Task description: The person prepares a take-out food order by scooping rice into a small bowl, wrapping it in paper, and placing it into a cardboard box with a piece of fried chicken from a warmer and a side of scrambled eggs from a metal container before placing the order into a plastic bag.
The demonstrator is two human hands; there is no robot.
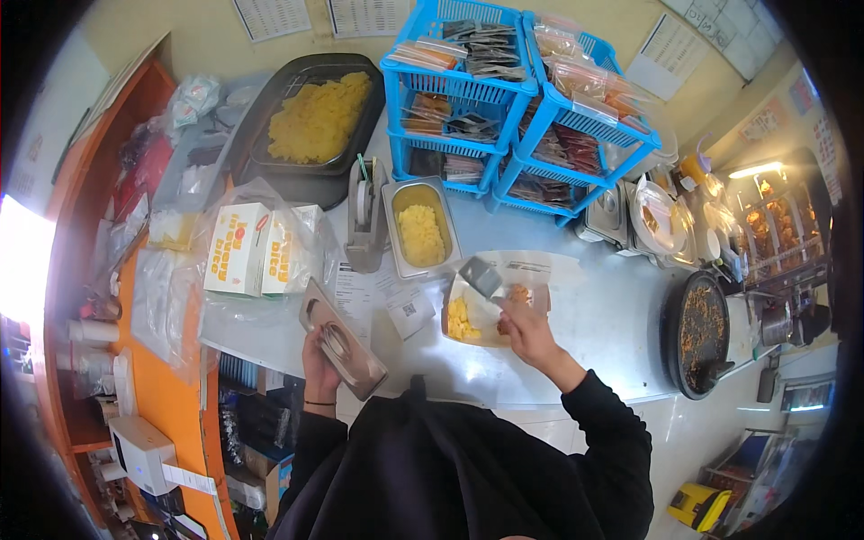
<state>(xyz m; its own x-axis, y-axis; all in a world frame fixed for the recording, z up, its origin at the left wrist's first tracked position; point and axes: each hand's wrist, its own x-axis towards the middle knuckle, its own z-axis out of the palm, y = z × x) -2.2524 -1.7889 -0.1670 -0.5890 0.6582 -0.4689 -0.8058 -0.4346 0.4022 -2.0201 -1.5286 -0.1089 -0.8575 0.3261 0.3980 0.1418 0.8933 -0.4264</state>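
Observation:
My left hand (321,368) grips a stainless steel pan lid (354,347), tilted on its side near the counter's front edge. In my right hand (530,334) is a metal scoop (480,277), raised over an open paper food box (496,334). Yellow food (461,319) lies in the box's left part, and browned fried pieces (520,294) sit at its right, partly hidden by my hand. Behind the box stands a steel pan (389,202) holding a mound of yellow food (422,236); its top is uncovered.
Blue stacked baskets (459,82) with sachets stand at the back. A tape dispenser (364,229), printed slips (410,310) and bagged cartons (233,250) are to the left. Behind them is a black roasting pan (260,145). A round dark pan (702,337) stands at the right edge.

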